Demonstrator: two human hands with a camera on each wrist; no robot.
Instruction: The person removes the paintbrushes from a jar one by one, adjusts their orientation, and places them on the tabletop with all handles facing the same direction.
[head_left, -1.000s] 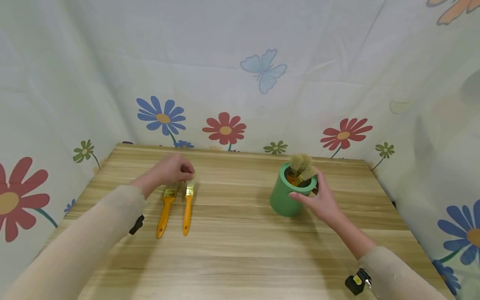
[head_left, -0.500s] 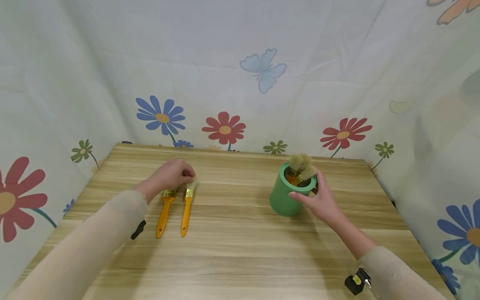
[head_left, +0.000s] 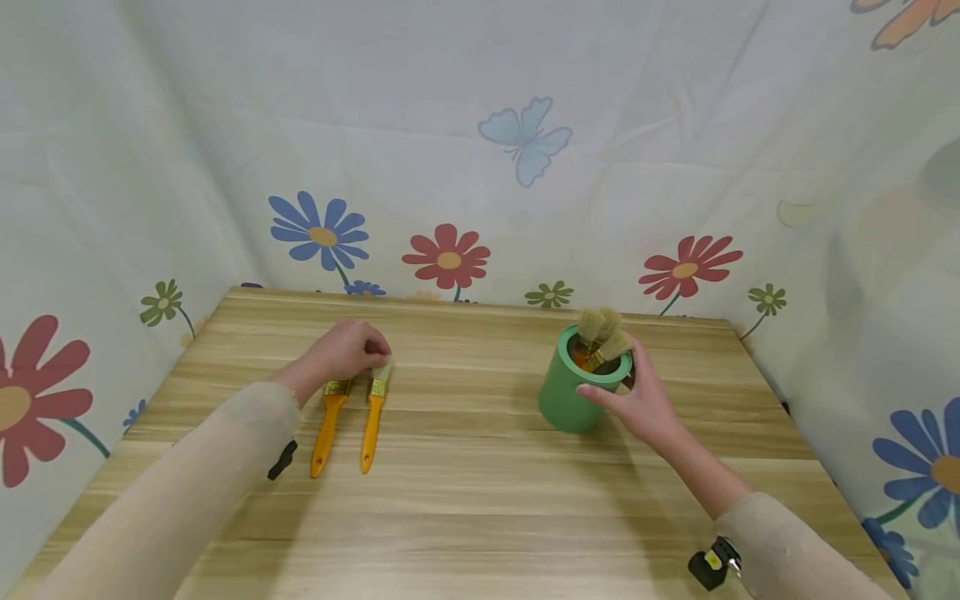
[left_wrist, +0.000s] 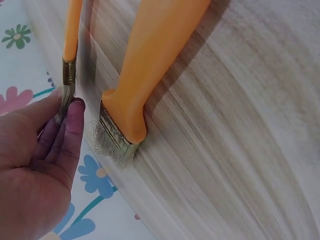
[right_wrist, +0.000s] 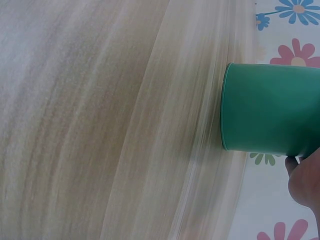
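My left hand (head_left: pixel 348 350) pinches the bristle end of a narrow paintbrush (head_left: pixel 372 429) with a yellow-orange handle. In the left wrist view the thumb and fingers close around that brush's pale bristles (left_wrist: pixel 66 97). Beside it on the table lies a wider paintbrush (head_left: pixel 327 429), its bristles partly hidden by my hand in the head view. Toward the right, my right hand (head_left: pixel 641 400) holds a green can (head_left: pixel 573 396) near its rim, thumb at the front and fingers behind. Several paintbrushes (head_left: pixel 600 327) stand in the can, bristles up.
The wooden tabletop (head_left: pixel 465 500) runs up to a white cloth backdrop (head_left: pixel 420 133) printed with flowers and a butterfly. This cloth also rises along both sides of the table. A small black device (head_left: pixel 712 565) is strapped at the right wrist.
My left hand has come slightly nearer the front, and the narrow brush's handle end has shifted a little left. The right hand and the can stay in place.
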